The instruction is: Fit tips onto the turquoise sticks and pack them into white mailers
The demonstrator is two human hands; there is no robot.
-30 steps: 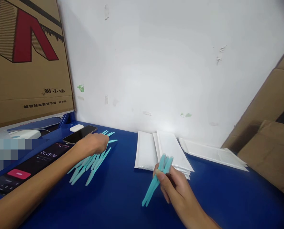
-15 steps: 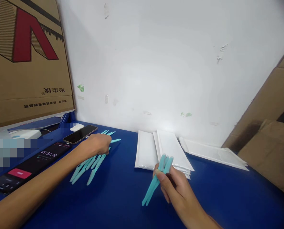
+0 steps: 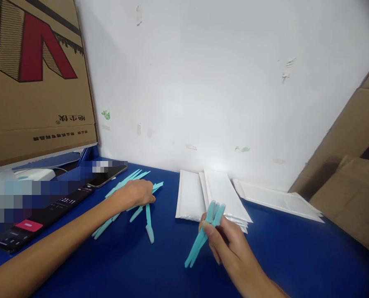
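My right hand (image 3: 226, 240) pinches several slim teal eyebrow razors (image 3: 200, 240) between thumb and fingers, their wider capped ends up and thin handles pointing down to the left. Over a loose pile of the same razors (image 3: 103, 230) on the blue table is my left hand (image 3: 137, 193), palm down with fingers closed. From under its fingers a teal razor (image 3: 149, 227) sticks out toward me, and thin teal ends show beyond the knuckles. The fingertips are partly hidden, as are the razors beneath the hand and forearm.
White padded envelopes (image 3: 190, 196) lie stacked by the wall, with more flat envelopes (image 3: 274, 200) to their right. Two phones, one with a lit timer (image 3: 29, 224) and one dark (image 3: 108, 176), lie at left. Cardboard (image 3: 41, 95) stands on both sides of the blue table (image 3: 172, 265).
My left hand has shifted right, and a razor under its fingers has moved right with it, away from the pile. My right hand stays in place with its razors.
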